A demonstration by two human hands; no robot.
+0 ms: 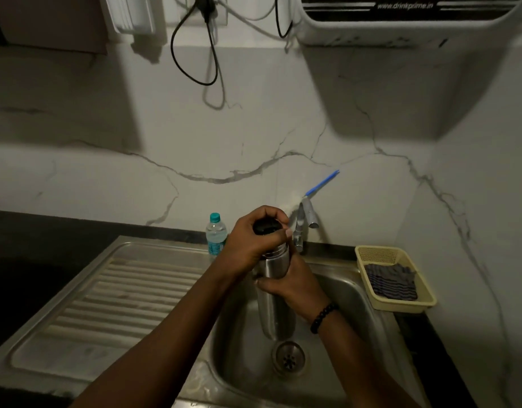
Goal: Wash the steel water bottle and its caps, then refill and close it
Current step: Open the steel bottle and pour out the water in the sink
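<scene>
L hand [254,245] grips black cap [264,226]; R hand [292,285] holds steel bottle [273,307] over sink [348,293].

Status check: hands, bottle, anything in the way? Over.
Left hand grips black cap atop steel bottle. Right hand holds bottle body, upright over sink. Tap close behind, not touching. Nothing blocking.

A home kitchen: steel sink [336,293] with drainboard [130,293], tap [301,228], marble backsplash [224,148], wall-mounted water purifier [401,22].
</scene>
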